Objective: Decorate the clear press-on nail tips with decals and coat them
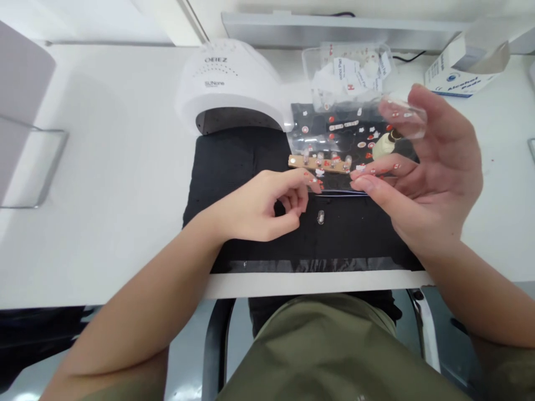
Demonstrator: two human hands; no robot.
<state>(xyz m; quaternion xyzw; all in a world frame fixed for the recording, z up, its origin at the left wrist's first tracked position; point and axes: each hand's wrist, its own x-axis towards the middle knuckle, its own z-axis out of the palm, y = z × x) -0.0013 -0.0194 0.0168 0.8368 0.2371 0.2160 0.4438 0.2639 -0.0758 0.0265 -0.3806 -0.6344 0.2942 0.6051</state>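
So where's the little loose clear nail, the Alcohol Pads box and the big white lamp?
Loose clear nail [320, 217]: head view, on its middle.
Alcohol Pads box [460, 81]: head view, on its printed side.
White lamp [238, 86]: head view, on its domed shell.

Creased olive-green top [326, 356], matching short sleeves [501, 362], bare forearms [167, 295], bare hands [441, 178]

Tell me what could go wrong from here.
The left hand is close to the loose clear nail tip on the black mat and could brush it away. Its fingertips, also near the wooden strip, might bump the strip. The right hand, holding a clear sheet, looks near the bottle and might knock it.
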